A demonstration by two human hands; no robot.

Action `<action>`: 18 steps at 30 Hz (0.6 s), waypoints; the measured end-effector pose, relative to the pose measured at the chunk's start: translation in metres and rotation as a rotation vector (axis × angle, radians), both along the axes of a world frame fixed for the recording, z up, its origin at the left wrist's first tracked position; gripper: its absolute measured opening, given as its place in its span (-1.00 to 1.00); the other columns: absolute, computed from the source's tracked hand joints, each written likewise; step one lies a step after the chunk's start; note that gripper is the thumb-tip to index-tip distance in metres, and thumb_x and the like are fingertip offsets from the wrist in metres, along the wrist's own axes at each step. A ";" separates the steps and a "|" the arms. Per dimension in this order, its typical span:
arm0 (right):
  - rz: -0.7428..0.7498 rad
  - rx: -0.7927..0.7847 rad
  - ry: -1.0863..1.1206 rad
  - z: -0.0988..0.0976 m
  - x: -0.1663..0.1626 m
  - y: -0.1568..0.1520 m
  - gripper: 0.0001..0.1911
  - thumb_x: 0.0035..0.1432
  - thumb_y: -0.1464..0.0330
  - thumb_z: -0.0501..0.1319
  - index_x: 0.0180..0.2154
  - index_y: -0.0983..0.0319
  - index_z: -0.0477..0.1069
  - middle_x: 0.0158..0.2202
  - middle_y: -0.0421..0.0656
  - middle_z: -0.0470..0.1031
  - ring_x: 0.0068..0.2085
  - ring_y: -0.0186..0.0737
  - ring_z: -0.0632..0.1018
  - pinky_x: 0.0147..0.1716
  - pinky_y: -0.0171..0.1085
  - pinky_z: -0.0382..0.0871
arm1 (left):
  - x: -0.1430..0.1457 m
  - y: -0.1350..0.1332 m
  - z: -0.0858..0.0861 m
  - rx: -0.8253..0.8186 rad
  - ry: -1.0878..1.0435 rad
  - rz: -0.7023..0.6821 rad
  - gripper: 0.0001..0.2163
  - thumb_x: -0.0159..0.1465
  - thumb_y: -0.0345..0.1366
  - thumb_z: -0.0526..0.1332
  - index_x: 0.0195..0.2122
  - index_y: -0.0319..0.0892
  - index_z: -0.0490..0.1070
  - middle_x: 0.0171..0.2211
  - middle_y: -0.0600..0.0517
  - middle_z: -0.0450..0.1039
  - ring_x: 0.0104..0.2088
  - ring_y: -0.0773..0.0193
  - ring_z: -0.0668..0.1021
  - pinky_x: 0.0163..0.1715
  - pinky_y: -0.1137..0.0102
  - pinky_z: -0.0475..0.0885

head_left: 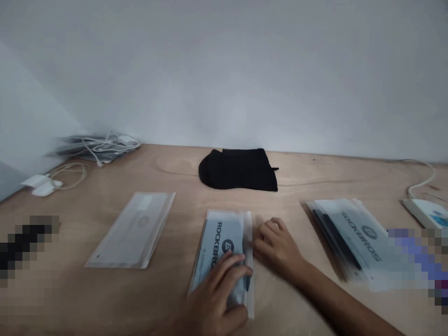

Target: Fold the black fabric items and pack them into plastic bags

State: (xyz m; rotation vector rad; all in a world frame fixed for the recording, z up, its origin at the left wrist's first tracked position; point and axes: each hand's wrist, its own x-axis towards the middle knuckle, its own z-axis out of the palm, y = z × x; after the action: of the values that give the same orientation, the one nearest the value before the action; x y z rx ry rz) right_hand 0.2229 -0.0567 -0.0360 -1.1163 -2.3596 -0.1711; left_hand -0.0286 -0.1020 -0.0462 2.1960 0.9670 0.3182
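A clear plastic zip bag [247, 224] lies on the table in front of me, with a pale ROCKBROS card and something dark inside. My left hand [224, 289] rests on it, fingers spread and bent over the lower part. At the bag's right, strip-like edge, my right hand [276, 242] has its fingers curled together; the fingertips are hidden, so what they pinch cannot be seen. To the right is a stack of filled ROCKBROS bags [360, 238], blurred. A flat frosted bag [133, 233] lies on the left.
Folded black fabric [241, 170] with a small loop lies near the wall. White cables [112, 142] sit on a grey pile at the back left, with a white charger [45, 184] before it. A white device [425, 212] with a cord is at the right edge.
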 end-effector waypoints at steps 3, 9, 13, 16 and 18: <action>-0.161 -0.016 -0.012 -0.001 0.010 0.023 -0.77 0.33 0.46 0.17 -0.37 0.17 0.52 -0.33 -0.11 0.46 -0.26 -0.10 0.39 -0.15 -0.08 0.20 | 0.004 -0.011 -0.007 -0.036 0.030 -0.063 -0.41 0.20 -0.35 0.24 0.27 0.19 0.29 0.37 0.10 0.24 0.37 -0.13 0.27 0.26 -0.05 0.36; -0.231 -0.093 0.026 -0.004 0.012 0.030 -0.75 0.30 0.54 0.13 -0.16 0.17 0.54 -0.25 -0.07 0.50 -0.20 -0.06 0.46 -0.18 -0.12 0.26 | 0.007 0.016 0.037 0.218 0.041 -0.254 -0.51 0.35 -0.03 0.27 0.30 0.16 0.31 0.48 0.04 -0.03 0.41 -0.20 0.16 0.29 -0.06 0.28; -0.285 -0.155 0.111 -0.008 0.014 0.020 -0.81 0.35 0.46 0.12 -0.10 0.22 0.49 -0.20 -0.05 0.52 -0.19 -0.06 0.51 -0.20 -0.13 0.36 | 0.019 0.048 0.056 0.277 0.224 -0.138 -0.32 0.41 0.09 0.12 0.46 -0.08 0.03 0.50 -0.11 -0.11 0.46 -0.18 0.00 0.36 -0.13 0.10; -0.301 -0.201 0.155 -0.008 0.013 0.007 -0.80 0.40 0.33 0.12 -0.29 0.20 0.45 -0.30 -0.08 0.48 -0.29 -0.11 0.52 -0.28 -0.17 0.41 | 0.032 0.059 0.051 0.283 0.333 -0.055 -0.31 0.42 0.15 0.05 0.45 -0.12 0.05 0.48 -0.13 -0.08 0.46 -0.22 -0.03 0.35 -0.23 0.00; -0.294 -0.248 0.177 -0.008 0.010 -0.004 -0.72 0.41 0.28 0.11 -0.37 0.18 0.42 -0.34 -0.10 0.46 -0.32 -0.12 0.51 -0.32 -0.17 0.42 | 0.038 0.060 0.044 0.315 0.347 -0.024 -0.31 0.41 0.17 0.03 0.44 -0.11 0.08 0.48 -0.15 -0.10 0.46 -0.25 -0.05 0.33 -0.29 -0.05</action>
State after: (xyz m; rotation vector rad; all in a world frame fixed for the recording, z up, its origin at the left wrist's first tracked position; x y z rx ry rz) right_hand 0.2330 -0.0602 -0.0441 -1.5289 -2.0922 0.1176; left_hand 0.0092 -0.0418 -0.0020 2.6073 1.1360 0.0801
